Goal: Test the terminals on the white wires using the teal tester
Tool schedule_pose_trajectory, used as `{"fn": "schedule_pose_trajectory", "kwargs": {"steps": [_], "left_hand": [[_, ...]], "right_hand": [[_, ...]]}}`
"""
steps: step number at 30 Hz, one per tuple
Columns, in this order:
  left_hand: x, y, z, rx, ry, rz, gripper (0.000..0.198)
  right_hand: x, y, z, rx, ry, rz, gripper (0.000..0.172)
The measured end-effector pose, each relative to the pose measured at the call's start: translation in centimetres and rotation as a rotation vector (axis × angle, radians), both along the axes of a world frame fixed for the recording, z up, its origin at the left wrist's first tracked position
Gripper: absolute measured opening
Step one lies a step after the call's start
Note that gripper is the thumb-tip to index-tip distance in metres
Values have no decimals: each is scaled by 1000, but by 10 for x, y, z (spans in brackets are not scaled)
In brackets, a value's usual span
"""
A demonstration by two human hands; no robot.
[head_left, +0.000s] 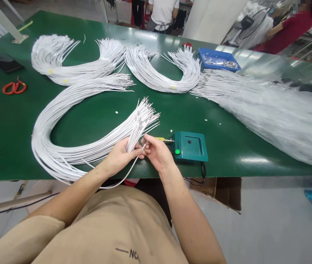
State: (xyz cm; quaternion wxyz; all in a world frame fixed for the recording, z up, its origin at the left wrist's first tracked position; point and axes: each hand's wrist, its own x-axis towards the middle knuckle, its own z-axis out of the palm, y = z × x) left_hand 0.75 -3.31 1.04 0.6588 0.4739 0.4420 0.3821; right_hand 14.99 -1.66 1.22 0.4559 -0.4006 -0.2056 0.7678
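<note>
My left hand (122,156) is closed around a small bunch of white cables (135,132), their ends pointing up and away from me. Beside it, my right hand (156,150) pinches the end of a single white cable (132,165), which loops down over the table edge toward my lap. Behind my left hand a large curved bundle of white cables (41,126) lies on the table, its near ends close to the held bunch. Just right of my right hand sits a small green device (190,146) with a bright green button and a metal tip.
On the green table (156,104) lie more cable bundles (79,75), a cable coil (169,86), and a long plastic-covered bundle (268,113). A blue tray (219,60) holds small metal parts. Orange-handled scissors (14,87) lie left. Two people stand beyond the table.
</note>
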Motion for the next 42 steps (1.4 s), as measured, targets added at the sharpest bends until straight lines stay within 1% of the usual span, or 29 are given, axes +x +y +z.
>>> {"fn": "schedule_pose_trajectory", "kwargs": {"steps": [3,6,10,13,15,20,24,26,31,34,36,37,38,40,42], "left_hand": [[0,0,1,18,10,14,24],[1,0,2,23,9,29,23],[3,-1,3,-5,-21,52,24],[3,-1,3,6,-8,80,24],[2,0,2,35,40,93,23],[0,2,0,111,184,98,21],[-1,3,-2,135,241,88,20],[-1,3,-3,154,256,101,19],[-1,3,-1,201,317,140,14],[-2,2,-1,191,315,144,15],[-2,2,-1,161,294,127,16],[-1,2,-1,142,278,114,17],[-1,1,-2,123,259,103,19],[0,1,-3,94,223,90,21],[0,1,-5,83,197,84,23]], "right_hand": [[0,-4,-3,-24,71,13,28],[2,-10,-6,-20,133,-11,29],[4,-14,-8,-26,138,-55,30],[4,-17,-9,-15,105,-92,27],[3,-18,-9,13,66,-112,24],[3,-20,-6,136,-110,-178,18],[6,-19,-3,174,-214,-186,15],[7,-18,-2,146,-221,-171,14],[9,-15,-1,81,-248,-82,17],[10,-15,-3,26,-168,3,18],[11,-15,-5,0,-141,13,13],[12,-15,-5,12,-153,-17,11],[12,-15,-5,43,-175,-62,13],[13,-15,-4,139,-217,-129,24],[14,-14,-2,243,-249,-109,29]]}}
